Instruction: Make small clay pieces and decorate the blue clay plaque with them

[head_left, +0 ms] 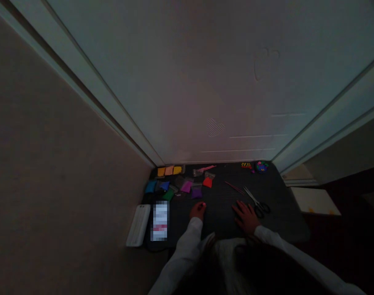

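My left hand [198, 210] is closed, resting low over the dark table [219, 213]. A small pinkish spot shows at its fingertips, too small to name. My right hand [247, 217] lies flat on the table with its fingers spread, holding nothing. Just beyond it are scissors [255, 200] with black handles, their blades pointing away to the left. Thin pink tweezers [234, 187] lie left of the blades. Nearest my left hand is a clear bag with purple contents [197, 191]; a magenta bag [187, 187] and a red bag [208, 182] lie by it.
Green [168, 194], blue [164, 186] and teal bags [150, 187] fill the left side, with a yellow bag [177, 170] behind. A blurred bright screen [160, 220] and a white flat object [138, 225] sit front left. Small colourful pieces [262, 167] stand back right, against the white wall [187, 123].
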### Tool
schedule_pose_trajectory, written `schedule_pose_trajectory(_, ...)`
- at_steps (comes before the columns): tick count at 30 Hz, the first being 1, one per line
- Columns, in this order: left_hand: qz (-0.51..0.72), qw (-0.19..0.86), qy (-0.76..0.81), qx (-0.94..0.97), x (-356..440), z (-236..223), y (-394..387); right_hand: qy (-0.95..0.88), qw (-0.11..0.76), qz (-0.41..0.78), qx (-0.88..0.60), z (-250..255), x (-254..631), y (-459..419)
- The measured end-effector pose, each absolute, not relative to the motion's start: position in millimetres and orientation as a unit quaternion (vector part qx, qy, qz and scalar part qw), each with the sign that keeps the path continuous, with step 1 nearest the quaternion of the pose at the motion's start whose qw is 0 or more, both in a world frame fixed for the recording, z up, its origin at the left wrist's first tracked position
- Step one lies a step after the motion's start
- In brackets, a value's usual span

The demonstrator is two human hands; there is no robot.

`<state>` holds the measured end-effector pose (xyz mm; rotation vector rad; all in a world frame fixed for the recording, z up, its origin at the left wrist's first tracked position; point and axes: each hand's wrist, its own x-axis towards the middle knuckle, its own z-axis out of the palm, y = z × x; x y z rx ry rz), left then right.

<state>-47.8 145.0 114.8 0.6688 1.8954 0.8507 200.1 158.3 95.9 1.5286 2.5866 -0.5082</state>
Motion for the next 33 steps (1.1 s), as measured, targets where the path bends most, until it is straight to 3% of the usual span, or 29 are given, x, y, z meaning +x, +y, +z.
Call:
schedule_pose_trajectory(16,0.319,0.482,0.766,0.282,-47,111,145,0.842,0.023,-0.164,0.513,97,197,155)
schedule_pose_trajectory(33,0.411,0.442,0.761,0.24,-50,123,144,0.841,0.018,-0.181,0.509,92,199,157)
